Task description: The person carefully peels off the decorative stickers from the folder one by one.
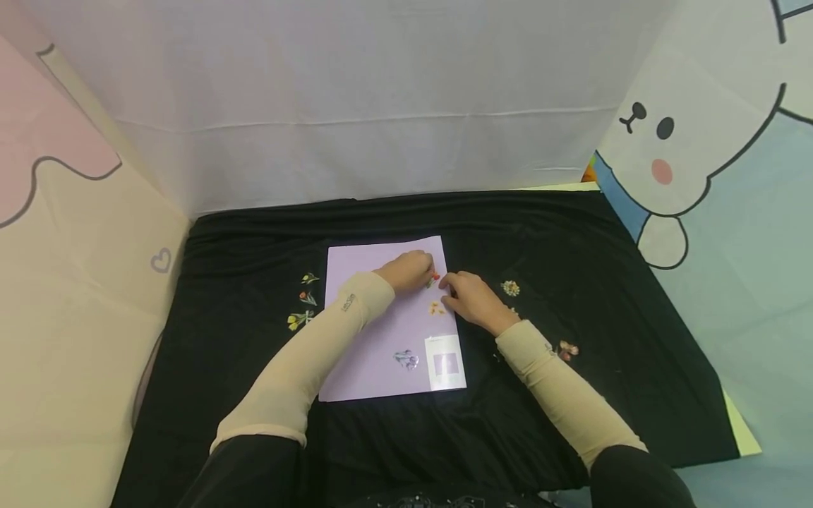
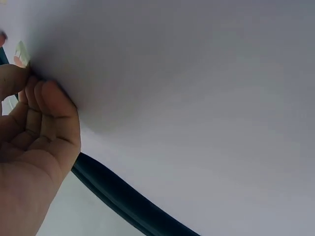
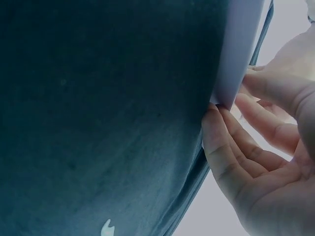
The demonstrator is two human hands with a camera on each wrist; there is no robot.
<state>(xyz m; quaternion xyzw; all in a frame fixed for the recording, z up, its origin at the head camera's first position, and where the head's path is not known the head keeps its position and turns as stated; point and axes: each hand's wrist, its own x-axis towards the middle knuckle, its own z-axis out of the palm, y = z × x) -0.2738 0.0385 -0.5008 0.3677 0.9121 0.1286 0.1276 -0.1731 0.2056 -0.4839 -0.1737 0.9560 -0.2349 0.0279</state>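
Note:
A light purple folder (image 1: 381,324) lies on the black cloth. My left hand (image 1: 409,271) is over its upper right part, thumb and fingertips pinching a small red flower sticker (image 1: 435,278) close to the surface. In the left wrist view the sticker's pale green part (image 2: 22,53) shows beyond the fingertips. My right hand (image 1: 473,298) rests at the folder's right edge, thumb and forefinger spread apart; in the right wrist view its fingertips touch that edge (image 3: 236,54). Below the hands, a yellow flower sticker (image 1: 437,308) and a bluish flower sticker (image 1: 405,359) are on the folder.
Several flower stickers lie left of the folder, among them a yellow one (image 1: 298,321). To the right are a cream flower sticker (image 1: 511,288) and a reddish one (image 1: 567,350) beside the right sleeve. A white label (image 1: 438,346) covers the folder's lower right corner.

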